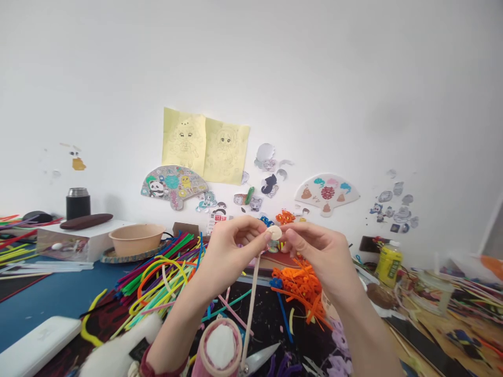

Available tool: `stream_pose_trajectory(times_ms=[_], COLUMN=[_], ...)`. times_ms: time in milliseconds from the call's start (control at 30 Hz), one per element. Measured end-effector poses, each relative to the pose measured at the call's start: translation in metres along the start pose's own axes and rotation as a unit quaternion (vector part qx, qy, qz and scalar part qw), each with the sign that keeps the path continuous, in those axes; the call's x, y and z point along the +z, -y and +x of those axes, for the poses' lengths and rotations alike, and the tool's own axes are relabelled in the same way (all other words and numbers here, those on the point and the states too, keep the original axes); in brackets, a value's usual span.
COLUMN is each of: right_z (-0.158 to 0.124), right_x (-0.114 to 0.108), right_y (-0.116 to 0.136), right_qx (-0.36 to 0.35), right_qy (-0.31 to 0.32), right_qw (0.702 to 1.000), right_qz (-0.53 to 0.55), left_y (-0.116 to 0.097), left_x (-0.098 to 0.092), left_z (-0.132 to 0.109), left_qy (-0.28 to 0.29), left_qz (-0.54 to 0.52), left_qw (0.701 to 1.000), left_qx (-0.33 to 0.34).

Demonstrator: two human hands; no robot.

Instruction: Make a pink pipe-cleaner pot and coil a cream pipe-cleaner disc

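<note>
Both my hands are raised above the table and meet at a cream pipe cleaner (274,232). Its top end is rolled into a small flat coil, and its loose tail (251,298) hangs straight down between my forearms. My left hand (231,250) pinches the coil from the left with thumb and forefinger. My right hand (320,251) pinches it from the right, the fingers curled close together. Below my hands lie orange pipe cleaner pieces (301,285) and a heap of mixed-colour pipe cleaners (165,267).
A tan bowl (135,239) stands at the back left beside a white box (84,238) and a black flask (77,202). A pink roll (218,348) and scissors (261,358) lie near the front edge. A yellow bottle (388,264) stands at the right. Drawings and stickers cover the wall.
</note>
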State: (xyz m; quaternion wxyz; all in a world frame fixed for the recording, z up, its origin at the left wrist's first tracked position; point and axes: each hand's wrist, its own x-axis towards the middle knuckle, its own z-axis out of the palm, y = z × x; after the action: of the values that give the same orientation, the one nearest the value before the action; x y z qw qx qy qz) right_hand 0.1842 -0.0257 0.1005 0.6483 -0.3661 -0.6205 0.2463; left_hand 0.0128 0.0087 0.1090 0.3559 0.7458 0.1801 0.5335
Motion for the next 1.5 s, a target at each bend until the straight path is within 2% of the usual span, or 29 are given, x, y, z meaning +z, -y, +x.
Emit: stream_pose_trajectory(times_ms=[333,567,800,967,1200,1500], right_z=[0.000,0.003,0.003,0.002,0.005,0.005], right_x=[0.004,0.002,-0.004,-0.007,-0.014,-0.011], right_y=[0.003,-0.002,-0.002,-0.004,-0.003,-0.005], right_qx=[-0.042,-0.046,-0.008,0.023,0.021,-0.010], right_qy=[-0.014,0.012,0.069,0.080,0.085,0.106], right_qw=[0.993,0.992,0.992,0.991,0.986,0.981], right_qz=[-0.107,-0.120,-0.102,-0.102,-0.144,-0.162], left_y=[0.003,0.005,0.007,0.007,0.006,0.007], left_x=[-0.002,-0.002,-0.005,-0.006,-0.005,-0.004], left_z=[0.001,0.002,0.000,0.002,0.003,0.003], left_qy=[0.041,0.051,0.083,0.091,0.085,0.104], left_qz=[0.101,0.122,0.133,0.156,0.171,0.185], left_qw=[0.993,0.991,0.987,0.983,0.981,0.977], left_qx=[0.032,0.029,0.026,0.035,0.037,0.029])
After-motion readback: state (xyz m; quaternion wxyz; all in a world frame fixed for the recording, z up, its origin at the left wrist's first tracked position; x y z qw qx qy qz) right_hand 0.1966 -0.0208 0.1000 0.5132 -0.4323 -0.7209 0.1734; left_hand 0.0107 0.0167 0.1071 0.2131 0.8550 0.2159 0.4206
